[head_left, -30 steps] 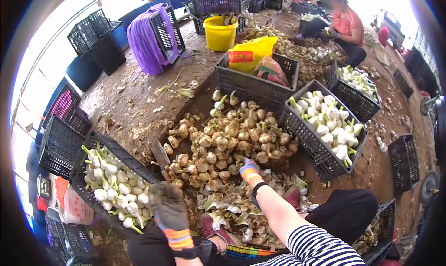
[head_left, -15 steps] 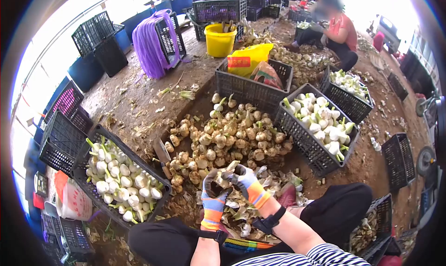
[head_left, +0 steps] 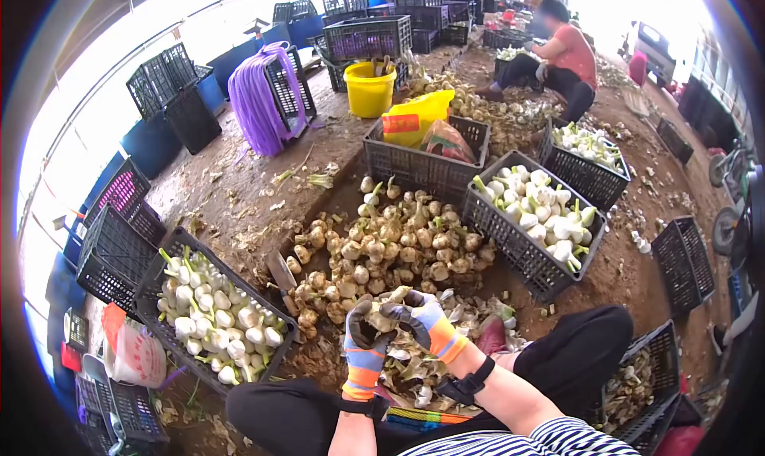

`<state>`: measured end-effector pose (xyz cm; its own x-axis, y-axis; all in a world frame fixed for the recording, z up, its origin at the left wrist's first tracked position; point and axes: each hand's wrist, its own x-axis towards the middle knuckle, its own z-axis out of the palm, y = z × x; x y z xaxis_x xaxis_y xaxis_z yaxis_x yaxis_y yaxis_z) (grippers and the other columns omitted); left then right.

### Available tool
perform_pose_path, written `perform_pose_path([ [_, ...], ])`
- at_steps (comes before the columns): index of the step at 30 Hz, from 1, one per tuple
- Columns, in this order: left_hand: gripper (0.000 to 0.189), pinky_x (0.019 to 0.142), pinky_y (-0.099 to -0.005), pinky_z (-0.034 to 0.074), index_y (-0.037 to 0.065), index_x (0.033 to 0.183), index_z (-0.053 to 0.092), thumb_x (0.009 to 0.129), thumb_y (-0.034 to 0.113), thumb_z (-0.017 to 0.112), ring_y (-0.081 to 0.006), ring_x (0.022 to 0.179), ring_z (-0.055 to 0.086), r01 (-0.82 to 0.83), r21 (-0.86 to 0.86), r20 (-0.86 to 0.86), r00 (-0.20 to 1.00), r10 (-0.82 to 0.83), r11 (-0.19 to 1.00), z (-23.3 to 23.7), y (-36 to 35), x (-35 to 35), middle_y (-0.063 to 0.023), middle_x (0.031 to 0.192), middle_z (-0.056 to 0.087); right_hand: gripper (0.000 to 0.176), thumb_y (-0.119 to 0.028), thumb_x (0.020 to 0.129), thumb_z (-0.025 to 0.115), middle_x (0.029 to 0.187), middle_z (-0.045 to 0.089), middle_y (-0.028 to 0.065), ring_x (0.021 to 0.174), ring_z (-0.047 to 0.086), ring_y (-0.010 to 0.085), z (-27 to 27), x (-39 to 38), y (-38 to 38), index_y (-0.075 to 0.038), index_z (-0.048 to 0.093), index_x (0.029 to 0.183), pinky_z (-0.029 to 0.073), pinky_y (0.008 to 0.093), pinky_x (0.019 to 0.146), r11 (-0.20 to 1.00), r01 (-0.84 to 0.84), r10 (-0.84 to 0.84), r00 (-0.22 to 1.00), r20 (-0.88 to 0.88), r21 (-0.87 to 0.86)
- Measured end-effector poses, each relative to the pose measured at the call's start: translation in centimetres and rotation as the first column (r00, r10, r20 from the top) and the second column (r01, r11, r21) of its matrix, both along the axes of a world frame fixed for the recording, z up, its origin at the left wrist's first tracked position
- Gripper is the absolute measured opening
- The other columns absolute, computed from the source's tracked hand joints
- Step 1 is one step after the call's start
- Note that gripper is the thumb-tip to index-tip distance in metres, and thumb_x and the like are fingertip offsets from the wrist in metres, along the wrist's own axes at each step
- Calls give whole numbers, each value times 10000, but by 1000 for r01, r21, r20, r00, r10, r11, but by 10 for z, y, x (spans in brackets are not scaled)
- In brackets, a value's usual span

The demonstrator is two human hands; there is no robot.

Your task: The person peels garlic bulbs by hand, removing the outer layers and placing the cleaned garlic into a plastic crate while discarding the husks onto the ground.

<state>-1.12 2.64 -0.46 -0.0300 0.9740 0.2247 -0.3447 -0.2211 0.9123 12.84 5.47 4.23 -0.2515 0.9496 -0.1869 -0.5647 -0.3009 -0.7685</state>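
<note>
While seemingly peeling, my striped-gloved left hand (head_left: pixel 364 334) and right hand (head_left: pixel 425 322) curled, gripping a papery beige bulb (head_left: pixel 384 319); steadiness mattered next.

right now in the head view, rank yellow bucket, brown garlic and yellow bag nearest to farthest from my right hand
1. Brown garlic: just ahead of your right hand.
2. Yellow bag: farther ahead, in a crate.
3. Yellow bucket: beyond the bag, farther left.

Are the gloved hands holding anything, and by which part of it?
Yes, a garlic bulb, held between the left hand and right hand; much of it is covered, so the exact part gripped is unclear.
</note>
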Motion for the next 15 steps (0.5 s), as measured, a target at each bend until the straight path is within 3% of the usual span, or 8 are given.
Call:
perform_pose_path([
  [3, 754, 932, -385, 481, 62, 1290, 393, 641, -177, 693, -237, 1129, 523, -9, -39, 93, 996, 13, 999, -3, 0, 0, -123, 1219, 516, 199, 1, 798, 674, 966, 656, 55, 869, 631, 154, -4, 3, -1, -11, 632, 992, 508, 264, 803, 999, -36, 37, 998, -42, 28],
  [5, 739, 943, -362, 468, 72, 1300, 397, 663, -178, 675, -228, 1145, 517, 1, -24, 66, 998, 0, 1000, -2, 0, -1, -113, 1270, 492, 186, -11, 781, 704, 881, 668, 38, 788, 616, 112, 5, 4, -3, -32, 655, 959, 499, 251, 711, 997, -39, 31, 992, -123, -65],
  [7, 724, 955, -339, 456, 82, 1310, 401, 684, -179, 658, -219, 1160, 510, 7, -8, 38, 999, -7, 1000, 8, -2, -1, -104, 1321, 467, 218, -2, 776, 701, 889, 668, 36, 792, 616, 115, 0, 8, 0, -33, 657, 988, 496, 256, 733, 997, -72, 67, 989, -129, -37],
  [9, 630, 928, -328, 468, 89, 1343, 376, 791, -54, 645, -224, 1122, 531, 18, 32, 42, 999, -19, 999, 25, -7, 1, -111, 1286, 485, 250, 6, 772, 697, 898, 668, 35, 796, 617, 119, 0, 13, 2, -35, 659, 1016, 493, 261, 755, 994, -105, 103, 985, -136, -10],
  [10, 630, 928, -328, 468, 89, 1343, 376, 791, -54, 645, -224, 1122, 531, 17, 29, 42, 999, -18, 999, 39, -11, 3, -111, 1286, 485, 252, 10, 768, 695, 911, 661, 33, 813, 613, 122, 3, 15, 3, -22, 656, 1015, 485, 257, 769, 992, -108, 110, 994, -23, 66],
  [11, 602, 895, -329, 482, 88, 1367, 343, 839, 34, 627, -220, 1108, 531, 32, -21, 178, 984, -27, 999, 55, -15, 5, -110, 1266, 490, 253, 13, 764, 693, 923, 654, 32, 829, 610, 124, 5, 18, 4, -8, 653, 1013, 477, 253, 782, 983, -118, 106, 990, 89, 141],
  [12, 587, 861, -330, 496, 87, 1392, 310, 887, 121, 608, -217, 1094, 532, 53, -68, 311, 950, -29, 996, 62, -17, 6, -109, 1246, 495, 251, 6, 758, 693, 946, 635, 36, 865, 599, 127, 2, 18, 8, 18, 641, 1003, 465, 240, 787, 887, -150, -64, 896, 439, 436],
  [15, 511, 843, -334, 511, 79, 1369, 346, 912, 153, 561, -219, 1076, 544, 66, -195, 304, 953, -4, 979, 53, -17, 1, -119, 1208, 524, 243, 5, 750, 697, 968, 618, 47, 898, 587, 123, 0, 17, 2, 35, 635, 984, 461, 240, 793, 840, -134, -215, 808, 549, 527],
])
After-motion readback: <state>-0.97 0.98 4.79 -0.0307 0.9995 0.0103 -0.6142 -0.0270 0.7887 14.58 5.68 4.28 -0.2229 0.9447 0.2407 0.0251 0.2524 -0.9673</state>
